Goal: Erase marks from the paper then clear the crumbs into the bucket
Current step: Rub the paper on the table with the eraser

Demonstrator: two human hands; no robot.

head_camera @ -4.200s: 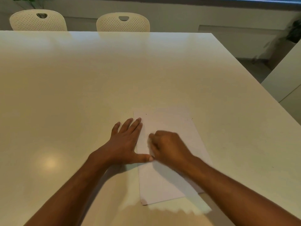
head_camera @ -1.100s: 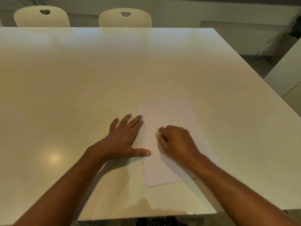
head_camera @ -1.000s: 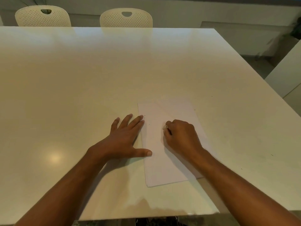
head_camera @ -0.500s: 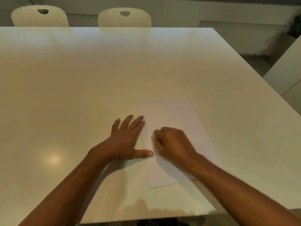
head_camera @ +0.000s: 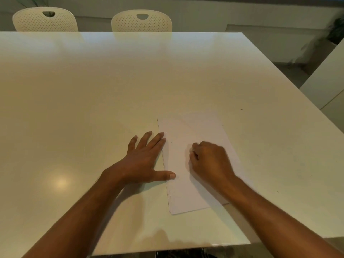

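A white sheet of paper (head_camera: 188, 131) lies near the front edge of the cream table (head_camera: 111, 90). My left hand (head_camera: 144, 159) lies flat beside the paper's left edge, fingers straight, thumb and fingertips pressing on the sheet. My right hand (head_camera: 210, 161) rests on the middle of the paper with its fingers curled tight, pinching something small against the sheet; the hand hides that object almost fully. A few tiny dark crumbs (head_camera: 165, 132) dot the paper near my left fingertips. No bucket is in view.
Two cream perforated chairs (head_camera: 141, 20) stand behind the table's far edge. Scattered dark specks (head_camera: 241, 109) lie on the table right of the paper. A white cabinet (head_camera: 327, 79) stands off the right side. The table's front edge runs just below the paper.
My right hand has rubbed back and forth across the paper, now sitting a little farther right and up than half a second ago. My left hand stays put, holding the sheet.
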